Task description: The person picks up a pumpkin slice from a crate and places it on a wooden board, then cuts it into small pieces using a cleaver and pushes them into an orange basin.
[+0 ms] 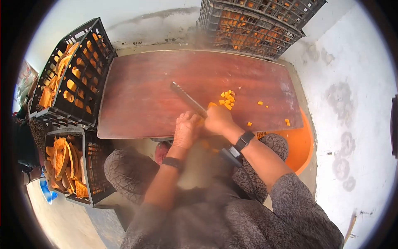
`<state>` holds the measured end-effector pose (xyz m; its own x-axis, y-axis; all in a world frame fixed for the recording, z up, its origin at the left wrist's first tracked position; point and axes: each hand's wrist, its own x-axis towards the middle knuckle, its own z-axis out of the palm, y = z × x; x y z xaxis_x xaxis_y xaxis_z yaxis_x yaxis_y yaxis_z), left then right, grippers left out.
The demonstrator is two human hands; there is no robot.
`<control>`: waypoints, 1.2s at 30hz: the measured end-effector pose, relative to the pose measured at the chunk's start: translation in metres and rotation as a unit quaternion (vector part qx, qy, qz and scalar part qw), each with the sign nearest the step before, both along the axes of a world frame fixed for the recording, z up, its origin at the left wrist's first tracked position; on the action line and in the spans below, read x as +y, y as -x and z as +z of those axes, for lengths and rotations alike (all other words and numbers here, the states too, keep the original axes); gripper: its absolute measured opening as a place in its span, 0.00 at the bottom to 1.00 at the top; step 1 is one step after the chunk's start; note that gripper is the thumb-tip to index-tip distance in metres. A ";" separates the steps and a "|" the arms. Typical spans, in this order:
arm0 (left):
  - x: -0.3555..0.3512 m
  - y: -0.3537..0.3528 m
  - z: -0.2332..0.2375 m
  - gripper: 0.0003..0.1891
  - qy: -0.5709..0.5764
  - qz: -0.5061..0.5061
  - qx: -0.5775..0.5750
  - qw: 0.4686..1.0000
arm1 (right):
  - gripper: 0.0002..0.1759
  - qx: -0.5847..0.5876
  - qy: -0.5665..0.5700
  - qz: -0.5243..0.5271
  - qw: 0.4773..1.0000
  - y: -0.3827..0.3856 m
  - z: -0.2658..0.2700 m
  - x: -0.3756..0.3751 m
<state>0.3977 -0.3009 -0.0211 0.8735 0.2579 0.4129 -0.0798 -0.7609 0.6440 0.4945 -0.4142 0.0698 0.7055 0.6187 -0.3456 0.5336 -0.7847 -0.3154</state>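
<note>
In my right hand [219, 119] is a knife, gripped by its handle, its long blade [186, 97] pointing to the far left over the board. My left hand [187, 129] is closed at the board's near edge, its curled fingers on an orange piece of pumpkin [200, 123], mostly hidden between the two hands. Just beyond my right hand lies a small heap of cut pumpkin cubes [227, 98]. A few loose cubes [260, 103] are scattered farther right on the reddish-brown board [141, 95].
Black crates of pumpkin slices stand at the left, one higher [85, 74] and one lower [97, 166]. Stacked crates [253, 31] rise behind the board against the wall. An orange basin [300, 145] sits partly under the board's right end, beside my knee.
</note>
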 end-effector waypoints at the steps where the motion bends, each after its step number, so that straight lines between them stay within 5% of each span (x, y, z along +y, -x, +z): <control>1: -0.001 0.001 -0.001 0.15 -0.027 0.004 0.007 1.000 | 0.12 -0.018 -0.012 -0.031 0.999 -0.001 -0.002 -0.003; 10: -0.010 0.012 0.021 0.21 -0.028 0.001 0.060 0.998 | 0.10 0.033 -0.104 -0.118 0.987 -0.011 0.016 -0.047; 18: -0.007 0.016 0.013 0.23 -0.034 0.003 0.046 0.998 | 0.15 0.199 -0.117 -0.146 0.962 0.014 0.021 -0.081; 21: -0.005 0.018 0.017 0.23 -0.024 -0.001 0.051 0.998 | 0.16 0.128 -0.090 -0.098 0.983 0.017 0.018 -0.097; 34: -0.005 0.019 0.013 0.23 -0.014 0.020 0.049 0.998 | 0.14 0.202 -0.080 -0.142 0.966 0.007 0.005 -0.117; 36: -0.004 0.019 0.013 0.23 -0.012 0.025 0.048 0.998 | 0.13 0.067 -0.050 -0.094 0.992 0.001 0.010 -0.115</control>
